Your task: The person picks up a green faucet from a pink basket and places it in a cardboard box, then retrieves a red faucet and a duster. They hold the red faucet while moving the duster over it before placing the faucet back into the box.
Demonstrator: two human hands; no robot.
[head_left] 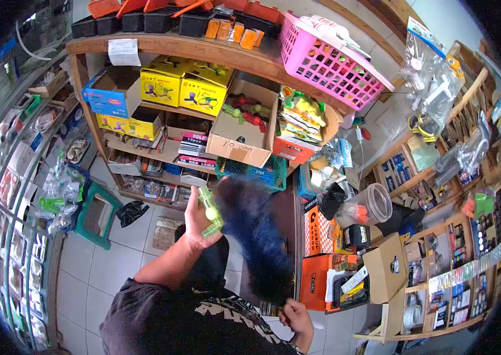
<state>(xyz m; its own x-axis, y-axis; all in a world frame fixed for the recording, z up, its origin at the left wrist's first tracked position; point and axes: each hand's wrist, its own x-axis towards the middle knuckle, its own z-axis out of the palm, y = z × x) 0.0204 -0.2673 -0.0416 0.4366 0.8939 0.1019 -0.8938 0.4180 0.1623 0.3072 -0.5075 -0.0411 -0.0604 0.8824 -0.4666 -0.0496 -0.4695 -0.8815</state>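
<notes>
My left hand (194, 222) is closed around a translucent yellow-green plastic tap (208, 208), held up in front of the shelf. Just to its right is a dark blue, fluffy duster (259, 236), smeared by motion and reaching up towards the shelf. Low at the right, my right hand (297, 319) has its fingers wrapped at the duster's lower end; the handle is mostly hidden. Beyond the duster, a cardboard box (240, 148) marked 10.000 contains red and green taps (244, 112) of a similar shape.
Yellow boxes (161, 83) and a blue box (108, 94) fill the wooden shelf (191, 46). A pink basket (336, 62) overhangs its top. Orange boxes (314, 284) and a clear jar (374, 204) stand at the right. A green stool (98, 216) is on the tiled floor.
</notes>
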